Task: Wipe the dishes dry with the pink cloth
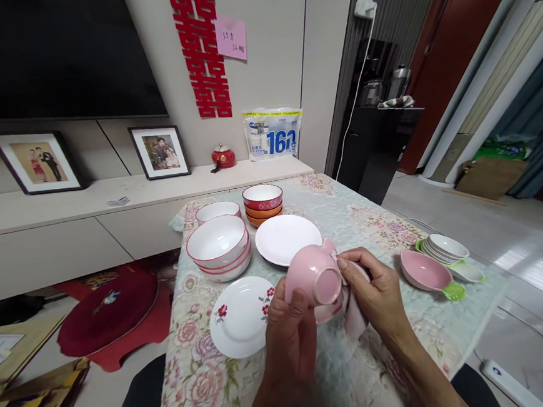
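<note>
My left hand [292,321] grips a glossy pink bowl [307,269], tilted so that its round foot faces me. A small lobe juts from the bowl's far rim. My right hand [372,289] pinches a pale cloth [355,316] against the bowl's right side, and the cloth's end hangs down. Partly hidden under the bowl is a pink-edged dish [329,312]. Just left of my left hand lies a white plate with red flowers [240,319]. Beyond the bowl, white plates [287,237] are stacked.
White red-rimmed bowls [218,242] and a red-and-orange bowl stack [263,204] stand farther back on the flowered tablecloth [205,384]. At right sit a pink leaf-handled bowl [424,270] and stacked white dishes [448,246]. A red stool [110,310] is left of the table.
</note>
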A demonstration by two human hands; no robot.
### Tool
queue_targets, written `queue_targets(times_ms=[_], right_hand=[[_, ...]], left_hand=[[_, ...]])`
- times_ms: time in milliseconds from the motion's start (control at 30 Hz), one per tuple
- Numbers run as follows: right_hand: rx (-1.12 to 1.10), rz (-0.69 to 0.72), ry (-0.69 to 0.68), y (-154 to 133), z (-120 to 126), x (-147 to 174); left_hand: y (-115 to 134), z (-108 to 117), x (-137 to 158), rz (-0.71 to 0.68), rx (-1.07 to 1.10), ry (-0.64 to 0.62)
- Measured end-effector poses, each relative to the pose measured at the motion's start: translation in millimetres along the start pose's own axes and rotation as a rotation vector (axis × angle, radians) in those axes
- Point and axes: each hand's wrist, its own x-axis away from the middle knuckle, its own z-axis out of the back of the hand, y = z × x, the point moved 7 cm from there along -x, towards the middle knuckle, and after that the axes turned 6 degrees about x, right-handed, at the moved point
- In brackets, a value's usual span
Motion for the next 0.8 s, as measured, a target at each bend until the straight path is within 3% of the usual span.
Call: queue_targets(times_ms=[100, 267, 333, 467, 700, 800], right_hand=[[0.021, 0.087, 0.022, -15, -1, 4], [0.129, 0.398, 0.041, -50, 0, 13], [0.163, 0.458, 0.055, -54, 0, 14], [0.116, 0.296, 0.032, -38, 2, 8], [0.059, 0.045, -0.295, -23, -8, 5], [-0.016, -0.089, -0.333, -11, -5, 3]], left_hand=[[1, 1, -3, -0.002, 0.079, -0.006], [-2, -1, -2, 0.022, 0.078, -0.03], [-4, -4, 0, 0.041, 0.063, -0.048], [-3, -2, 0, 0.031, 0.056, -0.049], [2, 14, -8, -0.012, 0.13, 0.095], [-2, 16, -8, 0.02, 0.141, 0.117]])
